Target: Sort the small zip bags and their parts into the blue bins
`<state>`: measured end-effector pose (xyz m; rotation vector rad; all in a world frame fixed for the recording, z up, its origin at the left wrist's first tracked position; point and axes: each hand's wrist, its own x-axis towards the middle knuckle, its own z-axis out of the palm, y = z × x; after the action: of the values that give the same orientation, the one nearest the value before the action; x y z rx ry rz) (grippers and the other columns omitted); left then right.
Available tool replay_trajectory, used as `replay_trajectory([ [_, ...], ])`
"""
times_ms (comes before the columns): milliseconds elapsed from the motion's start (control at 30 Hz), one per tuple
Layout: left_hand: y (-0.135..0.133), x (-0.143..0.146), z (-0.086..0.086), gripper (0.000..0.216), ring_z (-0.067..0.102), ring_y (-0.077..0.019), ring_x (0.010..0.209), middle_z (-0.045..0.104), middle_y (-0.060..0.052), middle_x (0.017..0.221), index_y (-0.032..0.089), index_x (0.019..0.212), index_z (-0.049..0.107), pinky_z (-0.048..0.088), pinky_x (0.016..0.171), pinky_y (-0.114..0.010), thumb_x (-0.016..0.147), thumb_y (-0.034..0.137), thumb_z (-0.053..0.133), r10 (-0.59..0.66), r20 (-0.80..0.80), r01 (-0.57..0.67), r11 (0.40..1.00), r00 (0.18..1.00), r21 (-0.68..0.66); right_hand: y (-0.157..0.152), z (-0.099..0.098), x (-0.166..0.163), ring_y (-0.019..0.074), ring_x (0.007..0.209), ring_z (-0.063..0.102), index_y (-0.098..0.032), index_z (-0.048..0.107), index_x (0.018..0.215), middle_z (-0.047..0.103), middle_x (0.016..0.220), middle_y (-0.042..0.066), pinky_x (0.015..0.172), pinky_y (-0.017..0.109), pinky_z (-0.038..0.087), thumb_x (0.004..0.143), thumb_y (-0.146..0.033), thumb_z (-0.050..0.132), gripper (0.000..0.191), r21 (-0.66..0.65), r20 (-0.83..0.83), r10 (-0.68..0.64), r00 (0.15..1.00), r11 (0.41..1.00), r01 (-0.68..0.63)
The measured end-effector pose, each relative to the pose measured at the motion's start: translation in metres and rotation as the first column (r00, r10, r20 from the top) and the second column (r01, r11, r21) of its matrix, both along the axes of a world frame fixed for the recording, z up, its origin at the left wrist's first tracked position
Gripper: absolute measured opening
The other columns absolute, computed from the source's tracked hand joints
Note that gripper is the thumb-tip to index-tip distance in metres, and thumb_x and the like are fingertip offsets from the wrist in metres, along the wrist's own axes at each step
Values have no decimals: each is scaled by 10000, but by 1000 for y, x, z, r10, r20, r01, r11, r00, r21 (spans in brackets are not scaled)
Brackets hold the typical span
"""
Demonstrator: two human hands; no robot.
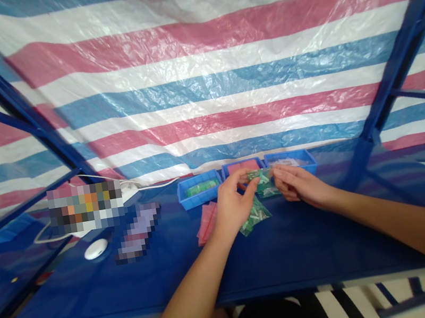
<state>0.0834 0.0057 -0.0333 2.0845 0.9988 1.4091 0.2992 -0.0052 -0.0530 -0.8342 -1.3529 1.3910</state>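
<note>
My left hand [234, 200] and my right hand [296, 185] meet over the blue table [290, 243], both pinched on a small clear bag of green parts [263, 180] held between them. A second clear bag with green parts [256, 219] lies on the table just under my left hand. Pink bags [206, 223] lie flat to the left of it.
Three blue bins stand at the back: the left one [199, 188] holds green parts, the middle one [242, 165] pink bags, the right one [291, 159] clear items. A white round object [96, 248] and white cable [152, 185] lie at left. Blue frame posts [390, 82] flank the table.
</note>
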Motion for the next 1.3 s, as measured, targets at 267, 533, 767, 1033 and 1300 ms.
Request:
replay_trajectory([
  [267,1,4,-3,340,742,-200,917,768,-73,1054,202,1234,633,574,813,-299,929,320,727,-233,179,267,944,956,-193,-1,-7,1,64,430,303,-210,540,813,384,511,-102,435,239,213,920,-537,724,390,94,142,24,990,995,-38],
  [533,2,4,-5,489,719,-174,863,731,-39,962,225,1350,531,554,780,-277,915,299,742,-225,145,253,943,963,-218,1,-5,2,76,418,353,-215,517,793,434,482,-93,441,242,247,948,-569,672,417,142,219,-44,975,990,13],
  [767,3,0,-1,330,694,-168,842,703,-24,948,232,1213,507,532,763,-280,944,281,691,-121,81,131,982,989,-137,1,-4,2,84,408,372,-218,578,929,451,490,-97,441,238,276,955,-582,649,372,140,252,-69,965,989,34],
  [1033,13,-35,21,110,667,-212,960,690,-61,1052,220,1084,585,514,886,-342,991,198,532,189,-192,-156,972,963,176,1,-5,3,102,472,435,-202,631,1001,491,571,-68,476,239,331,970,-579,614,378,202,362,-107,926,979,34],
  [1300,45,-76,21,205,676,-243,1010,716,-84,1081,198,1084,634,511,952,-360,924,171,508,515,-365,-484,857,776,179,-13,3,5,185,715,601,-239,698,1123,662,839,39,627,296,474,1000,-458,604,267,574,614,-256,746,794,-201],
])
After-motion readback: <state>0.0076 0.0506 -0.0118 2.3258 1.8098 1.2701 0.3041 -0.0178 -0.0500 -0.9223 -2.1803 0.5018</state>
